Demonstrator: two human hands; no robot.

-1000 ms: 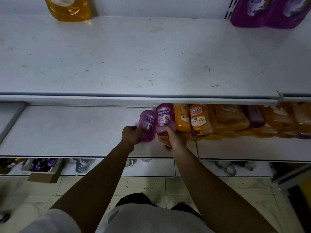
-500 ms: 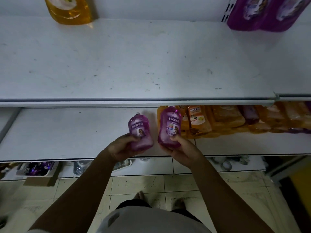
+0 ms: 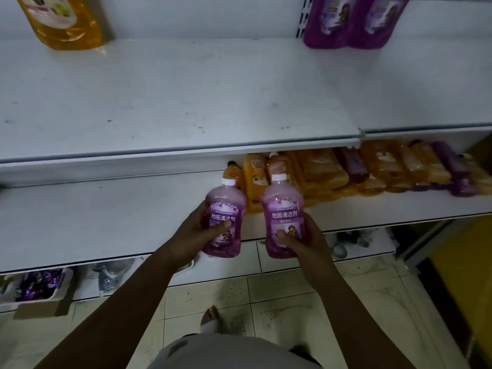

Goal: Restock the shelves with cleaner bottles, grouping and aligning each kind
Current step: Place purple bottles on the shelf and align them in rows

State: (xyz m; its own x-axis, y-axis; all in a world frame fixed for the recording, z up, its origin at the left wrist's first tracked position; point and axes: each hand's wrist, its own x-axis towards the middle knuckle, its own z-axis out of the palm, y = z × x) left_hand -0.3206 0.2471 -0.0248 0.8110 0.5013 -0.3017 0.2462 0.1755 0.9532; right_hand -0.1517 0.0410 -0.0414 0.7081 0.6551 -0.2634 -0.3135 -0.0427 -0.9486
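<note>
1. Foot (image 3: 210, 322) on the tiled floor (image 3: 306, 302), below and in front of the middle shelf (image 3: 106, 222).
2. Left hand (image 3: 193, 234) grips the left purple floor-cleaner bottle (image 3: 225, 199) round the lower body, thumb across the label. Right hand (image 3: 306, 245) holds the right purple floor-cleaner bottle (image 3: 283, 205) the same way, thumb low on the label.
3. Both bottles are upright, side by side but not touching, in the air over the middle shelf's front edge. Neither is set down.
4. Handling, my read:
   - Both full of liquid, so moderate weight for one hand each. Contents will slosh if swung.
   - Clear plastic walls look smooth and likely slick, and may flex under a hard squeeze. The label probably gives better friction.
   - The wide lower body is the right place to hold. The white caps (image 3: 228, 181) are small, and I can't tell how tightly they're closed, so don't lift by them.
   - Not fragile, but a drop on tile could crack a cap.
5. At the back right of the middle shelf is a row of orange bottles (image 3: 319, 177) with a few purple ones mixed in. The shelf's left part is bare.
6. Upper shelf (image 3: 186, 89), above the middle shelf: one large yellow bottle (image 3: 61, 20) back left, two large purple bottles (image 3: 348, 20) back right. Can't tell if they're the same product.
</note>
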